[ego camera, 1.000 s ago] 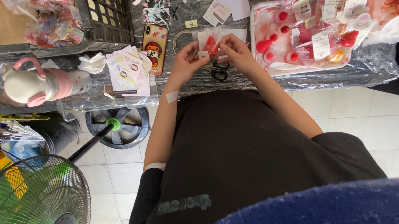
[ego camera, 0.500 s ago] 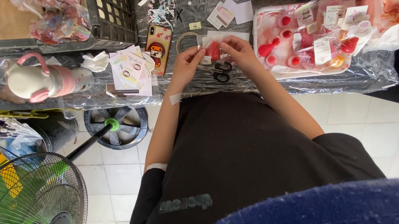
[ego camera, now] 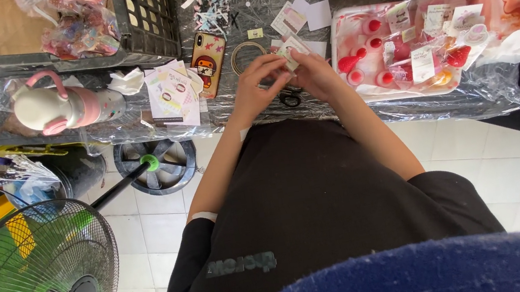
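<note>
Head view looks straight down on my two hands meeting over the near edge of the plastic-covered table [ego camera: 156,128]. My left hand [ego camera: 256,85] and right hand [ego camera: 312,71] both pinch a small pale card [ego camera: 291,53] between fingertips, thumbs and forefingers clenched on it from either side. I read the card as tilted, its long axis slanting from lower left up to upper right, though it is small and partly hidden by fingers, so I cannot tell which face is up.

Beneath the hands a pair of black scissors [ego camera: 290,98] lies on the table, mostly covered. Just beyond the left hand sits a ring of tape [ego camera: 247,54], and beside that a phone in a cartoon case [ego camera: 207,53], its long axis running away from me. A loose stack of printed cards [ego camera: 173,97] lies to the left, near a white and pink bottle [ego camera: 61,106] on its side. To the right, a tray of pink and red trinkets [ego camera: 396,52] crowds close to my right hand, so room that way is tight. A black crate [ego camera: 144,20] blocks the far left. Off the table edge, a green fan [ego camera: 28,280] stands over white floor tiles.
</note>
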